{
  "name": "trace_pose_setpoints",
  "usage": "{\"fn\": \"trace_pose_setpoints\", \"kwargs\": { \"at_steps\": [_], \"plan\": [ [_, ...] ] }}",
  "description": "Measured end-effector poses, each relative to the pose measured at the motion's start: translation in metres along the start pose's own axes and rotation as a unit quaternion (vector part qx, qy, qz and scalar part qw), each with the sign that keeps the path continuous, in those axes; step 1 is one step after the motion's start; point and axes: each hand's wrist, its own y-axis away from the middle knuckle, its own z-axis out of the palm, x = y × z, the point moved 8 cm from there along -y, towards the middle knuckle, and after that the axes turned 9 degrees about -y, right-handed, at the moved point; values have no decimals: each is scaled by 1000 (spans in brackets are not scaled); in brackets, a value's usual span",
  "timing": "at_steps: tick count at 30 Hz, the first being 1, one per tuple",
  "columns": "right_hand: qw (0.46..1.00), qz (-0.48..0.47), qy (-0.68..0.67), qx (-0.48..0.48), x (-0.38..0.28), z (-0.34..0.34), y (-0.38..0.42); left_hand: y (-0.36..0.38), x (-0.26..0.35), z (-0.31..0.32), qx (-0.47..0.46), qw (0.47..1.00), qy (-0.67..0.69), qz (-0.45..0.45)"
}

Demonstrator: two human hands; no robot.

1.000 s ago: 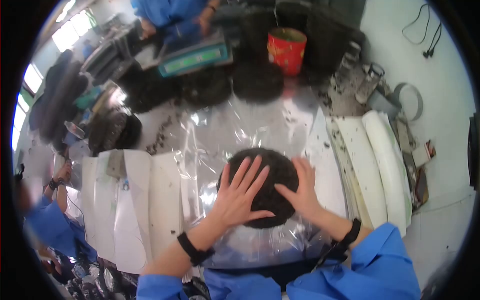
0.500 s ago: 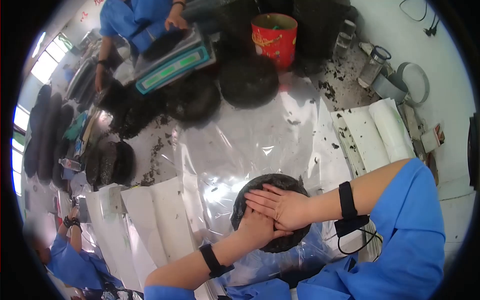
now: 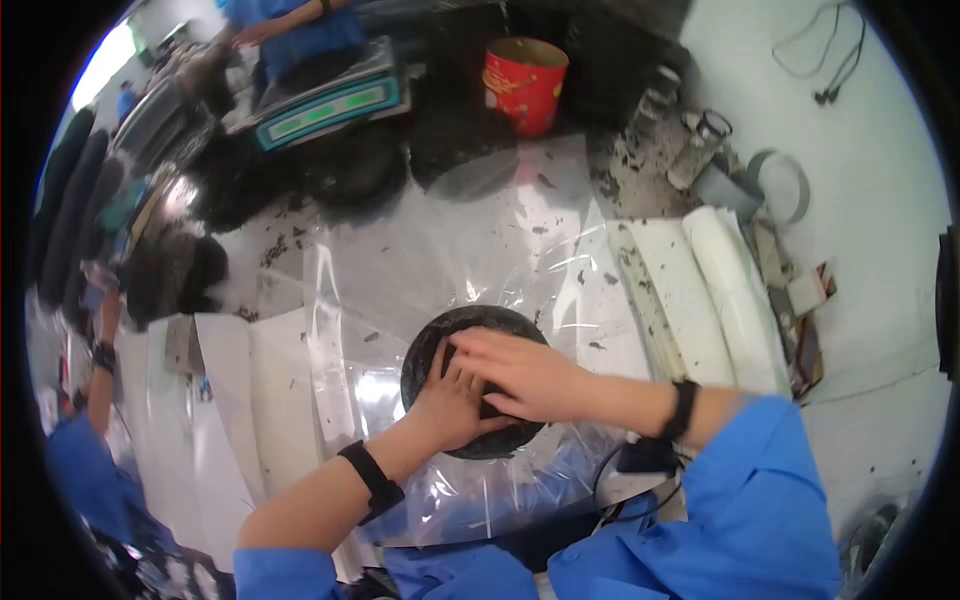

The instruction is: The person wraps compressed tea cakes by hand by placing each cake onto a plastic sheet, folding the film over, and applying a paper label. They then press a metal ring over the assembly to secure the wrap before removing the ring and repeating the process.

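A round, dark cake of pressed leaf-like material (image 3: 480, 322) lies on clear plastic film (image 3: 400, 270) in front of me. My left hand (image 3: 450, 405) rests flat on its left part, fingers spread and pointing away from me. From the right, my right hand (image 3: 520, 370) reaches over the cake, its fingertips beside and partly over the left fingers, the fingers stretched out. Neither hand is wrapped round anything.
Beyond the film are more dark round cakes (image 3: 355, 180), a scale (image 3: 330, 115) and a red bucket (image 3: 527, 90). White sheets (image 3: 695, 290) lie at the right, others (image 3: 230, 400) at the left. Co-workers in blue are at the top and left edge.
The view has shifted, so the scene sits differently. My right hand has lifted somewhat off my left hand, whose fingers now show more. The left co-worker's arm has reached up towards a bottle.
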Motion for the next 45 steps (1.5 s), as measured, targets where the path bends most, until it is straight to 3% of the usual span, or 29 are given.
{"fn": "trace_pose_setpoints", "kwargs": {
  "at_steps": [1, 3, 5, 6, 8, 10, 11, 13, 16, 19, 22, 24, 26, 27, 29, 31, 32, 33, 34, 35, 36, 37, 39, 40, 41, 42, 43, 44, 45],
  "plan": [
    [995, 37, -53, 70, -7, -24, 25, 5, 5, -6, 49, 999, -13, 17],
    [949, 168, 144, 224, -8, -64, 104, 7, 4, -9, 46, 998, -36, -7],
    [892, 356, 11, 279, 68, -27, 203, 6, 5, -4, 55, 998, -28, 17],
    [894, 348, 17, 281, 57, -36, 198, 6, 5, -2, 49, 998, -40, 18],
    [784, 471, -392, 102, 32, -5, 186, 5, 3, 0, 58, 997, -51, 19],
    [816, 228, -418, 327, -7, -89, 156, 8, 3, -1, 55, 996, -62, 20],
    [769, 139, -460, 421, 3, -125, 169, 8, 4, -4, 47, 997, -54, 20],
    [756, 183, -381, 499, 13, -150, 184, 8, 8, -9, 41, 998, -52, 23],
    [837, 378, -255, 303, 96, -37, 229, 9, 6, -6, 16, 999, -17, -22],
    [813, 511, -241, 143, 59, 48, 219, 8, 4, 2, 1, 999, -41, -20],
    [811, 419, -371, 172, 40, 30, 192, 6, 6, 6, -25, 999, -34, -12],
    [776, 279, -449, 345, -15, -80, 166, 5, 3, 3, -41, 999, -28, -15],
    [769, 180, -435, 433, -11, -117, 171, 4, 6, 7, -31, 999, -33, -15],
    [768, 173, -433, 439, 8, -115, 186, 4, 5, 5, -17, 999, -39, -23],
    [773, 314, -236, 499, 81, -88, 243, 7, 10, -31, 92, 994, 37, -39],
    [642, 237, -563, 463, 129, 5, 259, 30, 47, -97, 232, 960, 156, -23],
    [862, 353, -214, 293, 85, 5, 229, 49, 73, -101, 246, 950, 191, 31],
    [896, 401, 179, 59, 38, 20, 193, 78, 113, -105, 218, 957, 173, 86],
    [950, 239, 128, 157, 13, 20, 159, 93, 151, -106, 197, 937, 212, 196],
    [964, 66, 74, 249, -13, 12, 134, 105, 179, -76, 68, 911, 315, 259],
    [964, 44, 69, 254, -29, 7, 101, 111, 213, -40, -356, 871, 284, 184],
    [964, 22, 64, 259, -44, -1, 77, 117, 210, -24, -360, 871, 281, 180],
    [980, 13, 36, 197, -31, 11, 51, 121, 153, -5, 58, 948, 314, -3],
    [991, 6, 13, 134, -27, 23, 40, 142, 112, 39, 47, 896, 390, -210],
    [990, 2, 10, 139, -29, 22, 37, 142, 69, 46, -8, 890, 349, -292],
    [994, 13, 17, 106, -32, 26, 37, 147, 36, 61, 124, 784, 519, -318],
    [997, 24, 21, 68, -35, 33, 38, 137, 26, -12, 222, 726, 539, -366],
    [994, 34, -6, 102, -36, 32, 37, 126, 21, -54, 216, 706, 514, -436],
    [994, 36, -13, 102, -39, 32, 33, 126, -14, -34, 338, 844, 280, -308]
  ]
}}
